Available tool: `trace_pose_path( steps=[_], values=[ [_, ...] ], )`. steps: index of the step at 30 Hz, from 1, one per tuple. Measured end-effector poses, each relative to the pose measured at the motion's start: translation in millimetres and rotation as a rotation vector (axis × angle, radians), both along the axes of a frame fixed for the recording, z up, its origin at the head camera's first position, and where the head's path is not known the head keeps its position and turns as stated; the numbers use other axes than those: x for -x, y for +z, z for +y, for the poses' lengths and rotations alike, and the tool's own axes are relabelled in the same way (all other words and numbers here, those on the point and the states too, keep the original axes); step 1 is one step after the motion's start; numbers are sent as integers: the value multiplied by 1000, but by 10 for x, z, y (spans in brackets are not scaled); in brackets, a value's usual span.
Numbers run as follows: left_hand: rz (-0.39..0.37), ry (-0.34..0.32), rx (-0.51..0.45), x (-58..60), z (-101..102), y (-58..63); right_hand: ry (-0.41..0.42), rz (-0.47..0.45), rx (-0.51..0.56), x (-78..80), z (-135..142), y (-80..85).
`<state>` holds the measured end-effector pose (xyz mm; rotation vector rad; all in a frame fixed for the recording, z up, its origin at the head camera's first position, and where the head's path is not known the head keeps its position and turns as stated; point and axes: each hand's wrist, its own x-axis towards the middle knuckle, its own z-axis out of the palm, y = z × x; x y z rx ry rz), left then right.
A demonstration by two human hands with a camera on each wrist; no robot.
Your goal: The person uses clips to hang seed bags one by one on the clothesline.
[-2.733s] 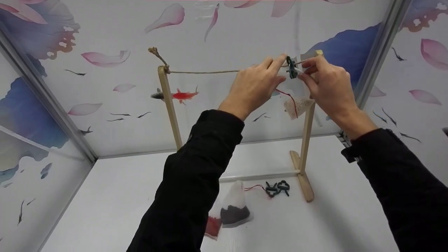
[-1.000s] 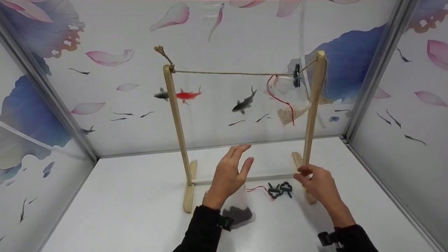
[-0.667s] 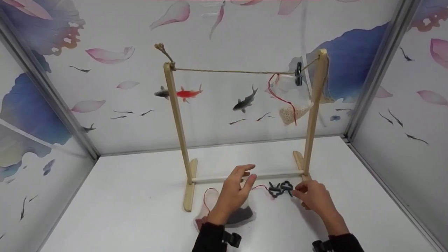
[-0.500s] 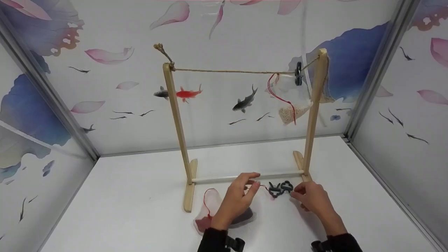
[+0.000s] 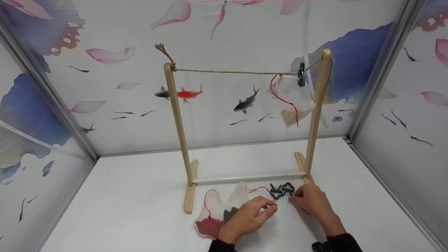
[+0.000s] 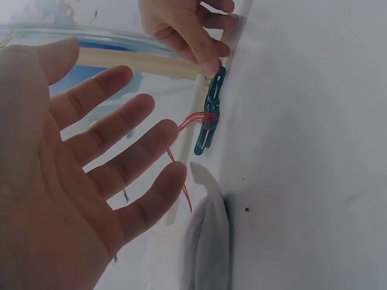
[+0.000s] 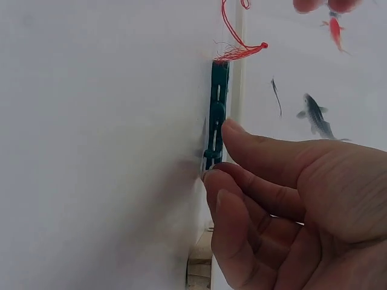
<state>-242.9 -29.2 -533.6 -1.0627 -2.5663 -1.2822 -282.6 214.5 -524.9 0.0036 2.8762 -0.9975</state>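
Note:
My right hand (image 5: 313, 204) reaches the table at the lower right, with thumb and fingertips pinching the leg of a dark green plastic spring clip (image 5: 288, 188). A second such clip (image 5: 275, 191) lies against it on the left. In the left wrist view, red threads (image 6: 196, 118) cross the clips. My left hand (image 5: 250, 215) hovers with relaxed fingers over a mesh pouch (image 5: 239, 192) with dark contents, covering part of it. Another mesh pouch (image 5: 210, 225) with reddish contents and a red cord lies to its left.
A wooden stand (image 5: 178, 122) holds a rope (image 5: 227, 72) between two posts. From the rope's right end hangs a pouch with pale grains (image 5: 292, 113), fastened by a green clip (image 5: 301, 74). Printed wall panels enclose the white table (image 5: 133, 199).
Both hands have come down from the rope, leaving the grain pouch clipped there. Lately my left hand has moved right and toward me, uncovering more of the pouches; the right stays by the clips.

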Motion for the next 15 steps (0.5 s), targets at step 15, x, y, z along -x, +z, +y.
trace_pose_path(
  steps=[15],
  values=[
    [-41,-22,100,-8,-21,13,36,79,-70,9,-2,-25]
  ],
)
